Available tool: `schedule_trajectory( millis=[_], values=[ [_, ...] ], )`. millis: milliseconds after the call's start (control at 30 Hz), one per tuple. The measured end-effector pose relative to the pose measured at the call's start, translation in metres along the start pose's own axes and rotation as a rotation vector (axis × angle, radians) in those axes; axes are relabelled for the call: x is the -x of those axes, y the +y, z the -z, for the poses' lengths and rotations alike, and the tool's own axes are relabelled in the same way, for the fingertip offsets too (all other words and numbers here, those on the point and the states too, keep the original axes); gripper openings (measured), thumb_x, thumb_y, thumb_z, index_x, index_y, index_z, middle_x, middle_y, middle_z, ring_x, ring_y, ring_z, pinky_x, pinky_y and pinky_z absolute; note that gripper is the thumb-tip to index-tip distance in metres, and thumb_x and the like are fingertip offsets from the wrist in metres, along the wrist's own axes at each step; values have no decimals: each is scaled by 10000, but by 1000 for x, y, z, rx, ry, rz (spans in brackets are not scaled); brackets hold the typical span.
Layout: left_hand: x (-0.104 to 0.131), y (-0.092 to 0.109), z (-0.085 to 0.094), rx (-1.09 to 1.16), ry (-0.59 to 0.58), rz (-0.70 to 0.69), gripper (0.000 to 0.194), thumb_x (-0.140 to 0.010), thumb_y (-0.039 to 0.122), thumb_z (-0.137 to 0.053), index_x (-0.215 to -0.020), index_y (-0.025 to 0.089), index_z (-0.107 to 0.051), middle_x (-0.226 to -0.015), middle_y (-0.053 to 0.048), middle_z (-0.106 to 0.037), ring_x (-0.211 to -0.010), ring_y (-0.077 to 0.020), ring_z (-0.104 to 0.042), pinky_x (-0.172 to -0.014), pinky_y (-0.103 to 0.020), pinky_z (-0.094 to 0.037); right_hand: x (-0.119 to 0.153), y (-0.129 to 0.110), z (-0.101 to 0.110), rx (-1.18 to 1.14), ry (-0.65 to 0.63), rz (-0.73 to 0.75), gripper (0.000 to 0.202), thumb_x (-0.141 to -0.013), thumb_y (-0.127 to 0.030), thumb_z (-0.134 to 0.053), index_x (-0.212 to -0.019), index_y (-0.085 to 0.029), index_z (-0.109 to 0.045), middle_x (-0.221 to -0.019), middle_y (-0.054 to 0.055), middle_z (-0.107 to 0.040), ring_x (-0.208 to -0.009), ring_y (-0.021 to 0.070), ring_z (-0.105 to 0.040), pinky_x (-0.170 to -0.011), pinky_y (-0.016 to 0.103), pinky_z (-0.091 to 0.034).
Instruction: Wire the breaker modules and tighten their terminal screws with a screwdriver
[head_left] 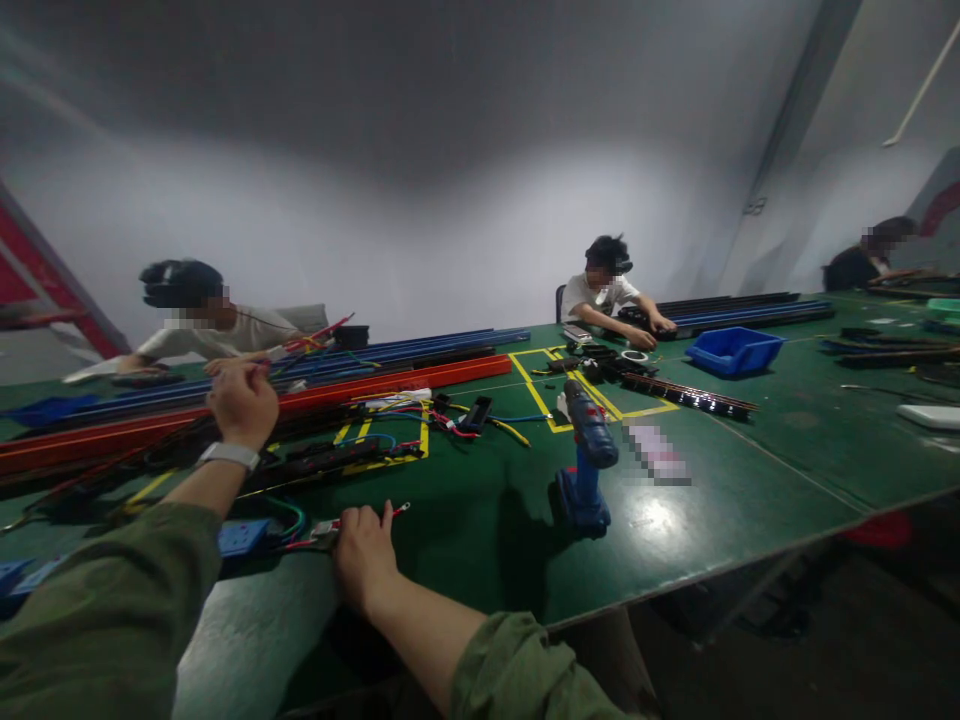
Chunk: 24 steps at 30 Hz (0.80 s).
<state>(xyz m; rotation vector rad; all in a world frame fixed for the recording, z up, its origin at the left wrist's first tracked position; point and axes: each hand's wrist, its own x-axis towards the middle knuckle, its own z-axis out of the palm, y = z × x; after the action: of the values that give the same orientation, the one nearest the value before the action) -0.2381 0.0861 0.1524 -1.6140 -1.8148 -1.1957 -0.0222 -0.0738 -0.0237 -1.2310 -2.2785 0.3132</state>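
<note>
My left hand, with a pale band at its wrist, is raised over the orange-red rail. Its fingers are pinched together, and what they hold is too small to make out. Low near the front edge, my right hand is closed on a red wire with a metal ring end sticking out past the fingertips. Just left of that hand lies a blue box-shaped part with green wires. Dark assemblies with coloured wires lie beyond it.
A blue cordless drill stands upright on the green table, right of my right hand. Behind it are yellow tape outlines, a blue bin and a dark strip. Two people work across the table; another sits far right.
</note>
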Motion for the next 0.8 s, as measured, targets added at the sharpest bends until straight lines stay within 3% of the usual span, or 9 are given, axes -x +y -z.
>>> schedule_trajectory(
  millis=[33, 100, 200, 333, 567, 800],
  values=[
    [-2, 8, -1, -10, 80, 10, 368, -1030, 309, -361, -1175, 25, -544, -1226, -167, -563, -1123, -228, -421, -1004, -367, -295, 1, 0, 2, -11, 10, 3, 274, -881, -135, -527, -1155, -135, -536, -1083, 135, -620, -1055, 266, -563, -1119, 635, -259],
    [-2, 27, -4, 2, 133, -27, 353, -1022, 321, -397, -1122, 34, -576, -1151, -154, -598, -1070, -216, -455, -976, -349, -320, 4, -1, 6, -26, 40, 25, 275, -893, -120, -504, -1165, -144, -531, -1093, 131, -617, -1060, 262, -559, -1116, 632, -262],
    [8, 56, -11, 30, 114, -108, 320, -1013, 316, -428, -1081, 58, -603, -1097, -144, -629, -988, -208, -504, -904, -332, -357, 8, -1, 8, -19, 69, 61, 289, -896, -110, -497, -1181, -143, -526, -1103, 137, -615, -1046, 263, -553, -1109, 630, -269],
    [39, 82, -17, 20, 80, -135, 256, -989, 306, -449, -1052, 128, -621, -1028, -121, -653, -953, -244, -563, -839, -345, -375, 8, -1, 6, -9, 64, 62, 305, -884, -116, -511, -1188, -138, -525, -1112, 145, -614, -1035, 270, -550, -1091, 630, -291],
    [94, 85, -26, 13, 28, -184, 224, -968, 328, -450, -1019, 184, -615, -996, -122, -666, -1018, -291, -589, -877, -390, -375, 0, 0, 1, -74, 31, -1, 332, -847, -126, -556, -1179, -142, -550, -1120, 142, -619, -1114, 275, -540, -1105, 591, -296],
    [108, 86, -37, 52, -31, -215, 245, -974, 360, -439, -984, 191, -615, -964, -120, -669, -979, -285, -587, -851, -387, -366, 0, 0, 3, -150, 46, -4, 426, -841, -103, -541, -1261, -180, -531, -1190, 131, -607, -1189, 265, -532, -1133, 580, -273]
  ],
)
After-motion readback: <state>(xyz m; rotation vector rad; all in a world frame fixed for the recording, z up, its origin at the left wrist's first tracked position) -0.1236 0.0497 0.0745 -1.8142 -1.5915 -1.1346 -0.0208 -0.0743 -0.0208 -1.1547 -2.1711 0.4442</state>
